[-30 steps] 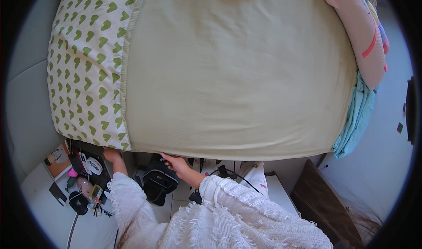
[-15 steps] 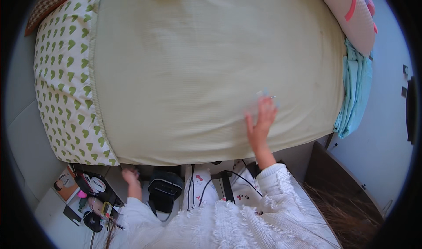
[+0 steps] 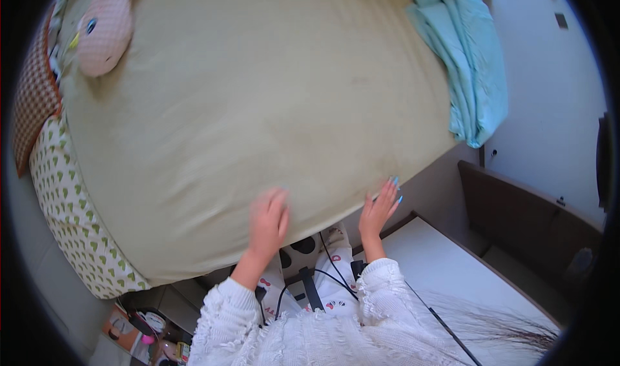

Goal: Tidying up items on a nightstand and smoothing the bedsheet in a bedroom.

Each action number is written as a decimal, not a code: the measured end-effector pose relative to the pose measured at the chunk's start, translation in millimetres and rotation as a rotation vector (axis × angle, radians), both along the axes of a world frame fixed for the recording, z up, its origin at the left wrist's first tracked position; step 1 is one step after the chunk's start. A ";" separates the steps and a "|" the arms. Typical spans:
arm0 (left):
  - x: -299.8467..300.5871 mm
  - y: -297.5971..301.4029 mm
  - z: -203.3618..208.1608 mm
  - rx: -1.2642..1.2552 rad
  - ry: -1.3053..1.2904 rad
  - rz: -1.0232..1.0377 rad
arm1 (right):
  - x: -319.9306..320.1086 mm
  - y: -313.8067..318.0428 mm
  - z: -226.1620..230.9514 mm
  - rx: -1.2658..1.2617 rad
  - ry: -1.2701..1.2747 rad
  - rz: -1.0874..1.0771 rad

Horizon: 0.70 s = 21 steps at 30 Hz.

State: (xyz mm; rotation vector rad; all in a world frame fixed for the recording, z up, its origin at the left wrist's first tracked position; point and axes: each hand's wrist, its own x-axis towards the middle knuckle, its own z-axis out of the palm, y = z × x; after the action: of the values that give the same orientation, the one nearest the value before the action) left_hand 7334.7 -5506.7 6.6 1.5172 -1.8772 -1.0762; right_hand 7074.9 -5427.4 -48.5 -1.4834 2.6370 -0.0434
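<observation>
A pale green sheet covers the bed, with soft wrinkles along its near side. My left hand is over the sheet near the front edge, fingers stretched out and partly blurred, holding nothing. To its right, my right hand is at the sheet's near edge, open, with fingers pointing away and blue nails showing. Neither hand grips the cloth. Whether the left palm presses on the sheet is hard to tell.
A heart-print pillow and a brown checked cushion line the left end. A pink plush toy lies far left, a folded turquoise cloth at the right end. Below are a white surface, a cluttered shelf and black cables.
The view has shifted, bringing the plush toy into sight. My left hand has come up from beside the bed onto the sheet. My right hand has drawn back to the near edge.
</observation>
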 end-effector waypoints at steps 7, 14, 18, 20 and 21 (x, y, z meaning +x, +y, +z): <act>-86.0 -19.8 -36.9 -0.203 -0.488 -0.067 | -97.8 -65.7 28.1 -0.328 -0.153 0.190; -122.0 -19.0 -41.2 -0.072 -0.846 -0.179 | -202.4 -142.4 13.2 -0.327 -0.144 0.399; -145.9 -18.7 -29.7 0.096 -0.977 -0.113 | -255.4 -92.2 19.0 -0.088 -0.201 0.518; -146.2 -15.8 -28.4 0.176 -0.895 -0.023 | -281.9 -48.2 50.5 -0.059 -0.259 0.599; -154.7 -18.7 -31.4 0.279 -1.005 -0.165 | -299.6 -17.1 57.9 -0.075 -0.340 0.572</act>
State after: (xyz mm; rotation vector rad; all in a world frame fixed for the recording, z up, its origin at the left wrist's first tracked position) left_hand 7180.1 -5525.4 -24.8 2.3868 -2.5922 -0.6824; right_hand 6775.3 -5444.5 9.4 -1.9899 1.8987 -0.3132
